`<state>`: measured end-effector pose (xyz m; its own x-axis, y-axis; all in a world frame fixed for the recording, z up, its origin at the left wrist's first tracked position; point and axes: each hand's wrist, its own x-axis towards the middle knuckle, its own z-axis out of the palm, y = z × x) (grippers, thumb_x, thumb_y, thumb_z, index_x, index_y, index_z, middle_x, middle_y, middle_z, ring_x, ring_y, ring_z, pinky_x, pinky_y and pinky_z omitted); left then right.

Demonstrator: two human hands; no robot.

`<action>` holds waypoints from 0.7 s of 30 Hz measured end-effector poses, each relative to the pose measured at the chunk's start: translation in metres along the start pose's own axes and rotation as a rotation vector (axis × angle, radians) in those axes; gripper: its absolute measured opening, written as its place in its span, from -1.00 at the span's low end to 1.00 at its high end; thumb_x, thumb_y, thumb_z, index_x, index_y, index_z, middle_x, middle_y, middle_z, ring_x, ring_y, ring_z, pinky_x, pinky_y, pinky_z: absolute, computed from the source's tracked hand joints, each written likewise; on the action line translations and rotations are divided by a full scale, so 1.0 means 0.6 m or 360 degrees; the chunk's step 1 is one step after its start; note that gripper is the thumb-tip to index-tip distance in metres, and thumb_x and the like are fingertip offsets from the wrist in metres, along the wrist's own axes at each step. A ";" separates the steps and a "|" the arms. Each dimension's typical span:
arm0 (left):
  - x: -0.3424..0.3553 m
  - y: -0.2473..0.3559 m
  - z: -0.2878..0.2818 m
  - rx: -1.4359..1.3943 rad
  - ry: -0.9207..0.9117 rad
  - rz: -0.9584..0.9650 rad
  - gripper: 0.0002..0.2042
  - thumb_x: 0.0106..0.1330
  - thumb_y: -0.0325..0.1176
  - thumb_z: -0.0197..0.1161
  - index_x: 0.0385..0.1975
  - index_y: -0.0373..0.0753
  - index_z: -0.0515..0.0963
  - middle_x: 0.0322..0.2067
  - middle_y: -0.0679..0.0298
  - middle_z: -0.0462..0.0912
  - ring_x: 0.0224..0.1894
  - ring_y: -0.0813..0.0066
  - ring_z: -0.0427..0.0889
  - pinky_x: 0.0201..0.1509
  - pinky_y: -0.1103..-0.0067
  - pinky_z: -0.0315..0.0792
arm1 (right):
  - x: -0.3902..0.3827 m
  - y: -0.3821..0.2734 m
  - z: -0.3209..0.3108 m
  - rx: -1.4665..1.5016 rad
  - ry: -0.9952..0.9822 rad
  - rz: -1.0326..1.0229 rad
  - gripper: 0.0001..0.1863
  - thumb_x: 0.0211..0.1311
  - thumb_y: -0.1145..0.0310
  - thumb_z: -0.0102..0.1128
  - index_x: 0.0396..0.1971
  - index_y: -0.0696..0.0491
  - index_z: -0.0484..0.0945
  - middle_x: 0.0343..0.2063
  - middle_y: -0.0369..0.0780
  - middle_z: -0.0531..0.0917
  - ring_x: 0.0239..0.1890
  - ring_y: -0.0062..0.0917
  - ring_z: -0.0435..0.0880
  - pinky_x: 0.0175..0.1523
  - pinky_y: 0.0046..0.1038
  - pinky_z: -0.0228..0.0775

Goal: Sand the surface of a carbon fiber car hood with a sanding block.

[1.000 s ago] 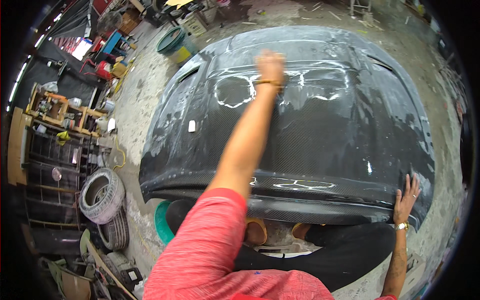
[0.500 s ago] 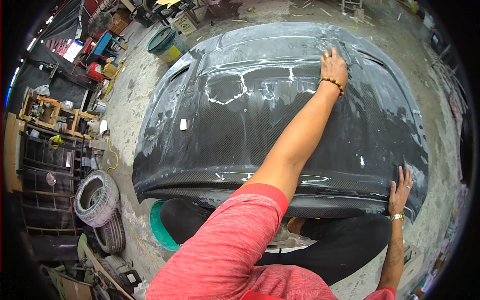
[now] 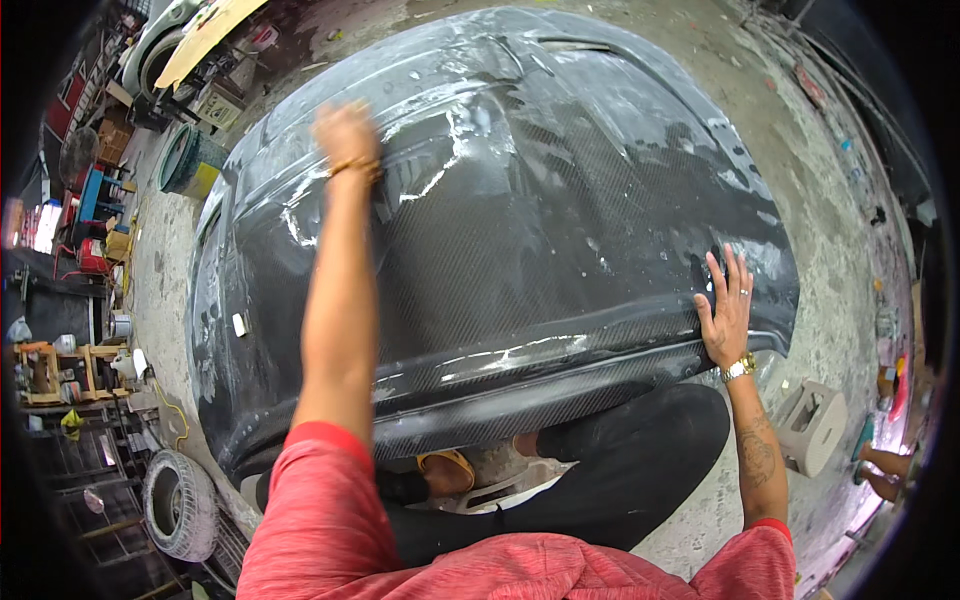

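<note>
A large black carbon-fibre car hood [image 3: 500,250], wet and streaked with greyish white residue, lies in front of me. My left hand [image 3: 347,140], with a beaded bracelet at the wrist, is over its far left part. Motion smears the fingers, and anything under them is hidden. Near the close right corner, my right hand [image 3: 727,312] rests flat on the hood, fingers spread and nothing held. A small white block [image 3: 239,325] sits on the hood's left side.
A teal bucket [image 3: 190,162] stands beyond the hood's left edge. A tyre [image 3: 180,505] is at lower left, beside cluttered wooden shelving [image 3: 90,370]. To my right is a beige plastic step stool [image 3: 812,428]. Another person's legs [image 3: 885,473] show at the far right.
My left hand has swept leftward across the far part of the hood. My right hand stays flat near the right corner. The whole view has turned and shifted.
</note>
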<state>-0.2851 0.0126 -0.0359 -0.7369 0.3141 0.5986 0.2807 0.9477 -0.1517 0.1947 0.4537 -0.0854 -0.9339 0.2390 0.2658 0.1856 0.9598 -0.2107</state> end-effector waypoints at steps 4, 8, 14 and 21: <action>0.074 0.312 -0.019 -0.0116 -0.0213 0.0124 -0.79 0.31 -0.19 0.25 -0.17 -0.02 0.75 -0.06 0.28 0.73 0.28 0.09 0.47 0.23 0.10 0.43 | -0.001 0.008 0.009 0.0037 -0.0057 0.0020 -0.35 0.49 -0.16 -0.14 0.47 -0.21 0.27 0.54 -0.22 0.10 0.59 -0.16 -0.06 0.59 0.07 -0.35; 0.050 0.337 -0.026 -0.0592 -0.0267 0.0013 -0.73 0.41 -0.24 0.15 -0.10 -0.23 0.70 0.17 0.05 0.47 0.21 -0.07 0.46 0.27 0.10 0.41 | -0.005 0.029 0.013 0.0010 -0.0071 0.0007 -0.38 0.49 -0.08 -0.09 0.45 -0.19 0.30 0.53 -0.21 0.13 0.58 -0.16 -0.05 0.58 0.07 -0.36; -0.070 -0.134 -0.006 -0.0106 -0.0136 -0.0418 -0.73 0.43 -0.16 0.07 -0.19 -0.04 0.74 -0.13 0.13 0.73 -0.03 -0.01 0.61 0.20 0.10 0.38 | -0.017 0.053 -0.005 -0.0102 -0.0041 0.0019 -0.37 0.49 -0.07 -0.07 0.46 -0.17 0.29 0.54 -0.23 0.12 0.59 -0.17 -0.06 0.59 0.05 -0.38; -0.027 -0.081 0.030 0.0222 -0.0550 -0.0212 -0.69 0.43 -0.16 0.11 0.00 -0.12 0.67 0.14 -0.03 0.60 0.30 -0.02 0.45 0.33 -0.01 0.30 | 0.002 0.012 0.014 -0.0019 -0.0037 -0.0010 -0.33 0.51 -0.15 -0.15 0.48 -0.13 0.24 0.55 -0.21 0.09 0.60 -0.22 -0.06 0.58 0.07 -0.36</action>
<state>-0.2978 -0.0373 -0.0526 -0.9314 0.1657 0.3241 0.0999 0.9725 -0.2103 0.1923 0.4595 -0.0945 -0.9419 0.2298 0.2452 0.1833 0.9629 -0.1981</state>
